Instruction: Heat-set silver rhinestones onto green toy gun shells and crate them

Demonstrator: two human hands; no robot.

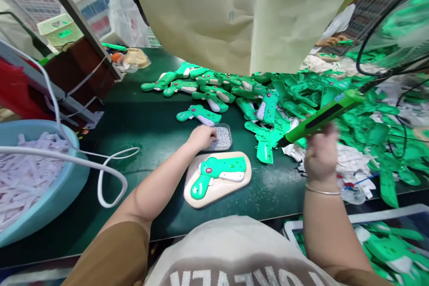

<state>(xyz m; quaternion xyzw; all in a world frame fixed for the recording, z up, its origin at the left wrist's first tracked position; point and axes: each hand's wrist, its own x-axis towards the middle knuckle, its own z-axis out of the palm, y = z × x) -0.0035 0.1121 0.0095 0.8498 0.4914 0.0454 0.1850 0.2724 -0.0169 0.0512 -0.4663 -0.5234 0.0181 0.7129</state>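
Currently logged: a left hand (201, 137) is resting, fingers together, on silver rhinestones (222, 138) in a small metal tray (221, 125) just above the beige shaped board (214, 192); whether the fingers are pinching cannot be told. A blurred right hand (321, 157) is gripping a green corded pen tool (321, 116) right of the board, fingers apparently wrapped round its barrel. Lying on the board, a glossy green toy-gun-shaped piece (217, 170) is looking light and fairly stiff, best taken by its handle, with white trim and a red dot showing.

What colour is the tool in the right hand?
The tool is green with a black stripe; head view.
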